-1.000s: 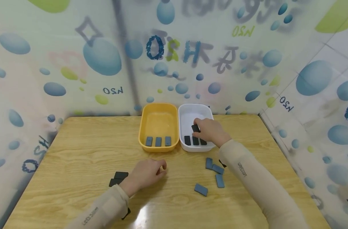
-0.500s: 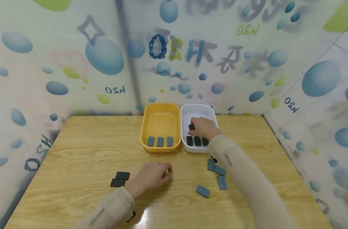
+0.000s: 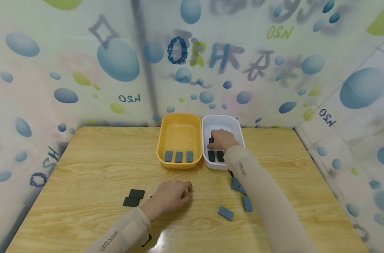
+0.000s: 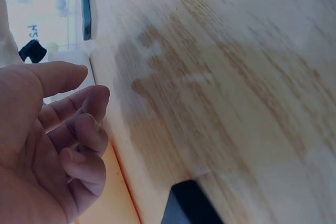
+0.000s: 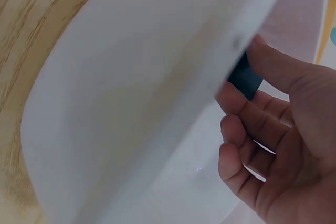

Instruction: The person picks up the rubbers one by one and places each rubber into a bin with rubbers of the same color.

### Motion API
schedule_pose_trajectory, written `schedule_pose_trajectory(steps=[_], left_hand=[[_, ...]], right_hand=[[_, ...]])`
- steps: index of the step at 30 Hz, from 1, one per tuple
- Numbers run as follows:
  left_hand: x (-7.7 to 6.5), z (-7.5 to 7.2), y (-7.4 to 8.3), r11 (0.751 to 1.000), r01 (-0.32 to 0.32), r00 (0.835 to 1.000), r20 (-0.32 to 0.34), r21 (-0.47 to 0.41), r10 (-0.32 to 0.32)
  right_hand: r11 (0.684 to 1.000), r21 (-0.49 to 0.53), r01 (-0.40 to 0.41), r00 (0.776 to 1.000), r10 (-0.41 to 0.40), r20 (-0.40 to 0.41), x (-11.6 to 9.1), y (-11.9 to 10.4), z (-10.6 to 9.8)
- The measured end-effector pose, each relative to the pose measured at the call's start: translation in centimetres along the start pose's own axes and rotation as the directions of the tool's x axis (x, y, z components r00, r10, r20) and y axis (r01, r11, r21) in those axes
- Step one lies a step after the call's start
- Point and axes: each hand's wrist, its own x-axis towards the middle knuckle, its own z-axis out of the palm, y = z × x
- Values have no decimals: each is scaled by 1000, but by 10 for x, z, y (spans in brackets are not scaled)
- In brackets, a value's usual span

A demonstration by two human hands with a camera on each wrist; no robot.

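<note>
My right hand [image 3: 224, 140] reaches inside the white tray [image 3: 221, 116] and pinches a small black tile [image 3: 210, 140] between thumb and fingers. In the right wrist view the tray's wall hides part of that tile [image 5: 245, 80]. A row of black tiles lies at the tray's near end, with one tile [image 3: 212, 156] just below my fingers; my wrist covers the row's right side. My left hand [image 3: 169, 196] rests over the table in front of the yellow tray [image 3: 180, 135], fingers loosely curled around nothing. Several blue-grey tiles [image 3: 179, 157] stand in a row inside the yellow tray.
Left of my left hand lie two black tiles [image 3: 136, 193], and another peeks out behind that wrist. Several blue-grey tiles [image 3: 226, 213] lie on the wooden table [image 3: 100, 165] near my right forearm, which partly covers some. A patterned sheet [image 3: 116, 84] hangs behind.
My right hand has shifted left within the white tray, carrying the black tile toward its left side, above the row. The left hand stays nearly in place; the whole view has drifted slightly.
</note>
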Motion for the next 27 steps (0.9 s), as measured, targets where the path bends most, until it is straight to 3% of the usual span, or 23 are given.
schedule_pose_trajectory(steps=[16, 27], left_hand=[[-1, -2, 1, 1000, 10, 1000, -1, 18, -10], [-1, -1, -3, 1000, 30, 999, 15, -5, -30]], right_hand=[[999, 21, -38, 999, 37, 38, 15, -1, 8], [1000, -6, -8, 1000, 9, 24, 15, -5, 12]])
